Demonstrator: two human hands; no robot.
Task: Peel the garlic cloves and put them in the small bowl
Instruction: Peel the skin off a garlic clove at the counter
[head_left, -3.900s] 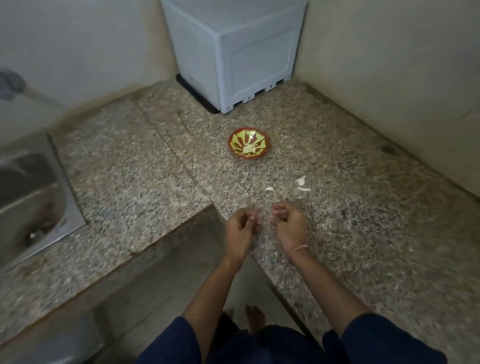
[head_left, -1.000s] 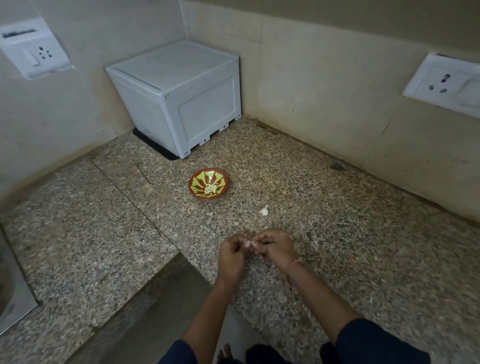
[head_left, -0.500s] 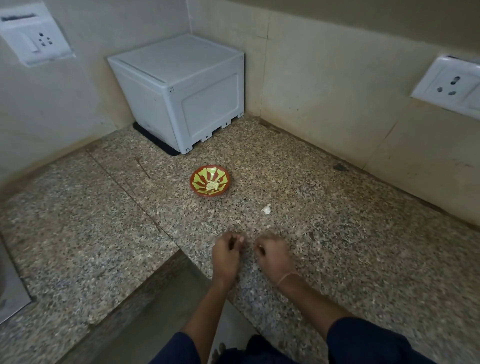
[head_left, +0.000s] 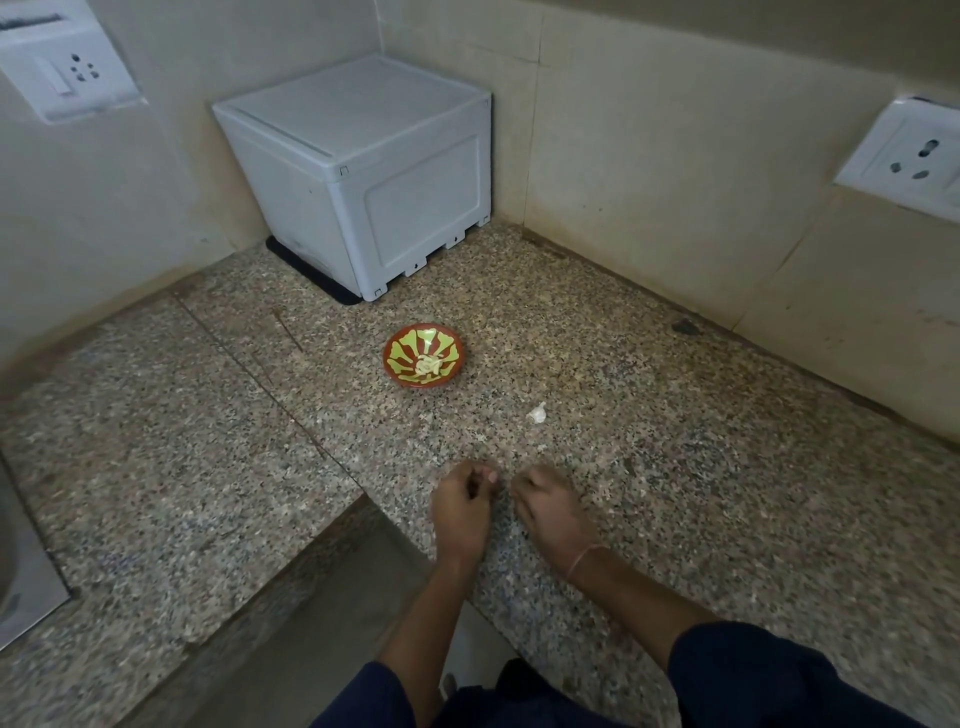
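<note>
The small red bowl with a yellow-green pattern stands on the granite counter, and pale peeled garlic lies in its middle. A loose white garlic piece lies to the bowl's right. Nearer me, my left hand has its fingers curled and its thumb pressed to the forefinger, pinching a garlic clove that the fingers mostly hide. My right hand is a short gap to its right, knuckles up and fingers curled under against the counter, with nothing visible in it.
A white plastic box fills the back corner on a black mat. Wall sockets sit right and left. A steel sink is at the far left. The counter's inner edge drops away just below my left hand.
One second ago both hands met, pinching the clove together. They have since pulled apart and lowered toward the counter. The view has tilted slightly.
</note>
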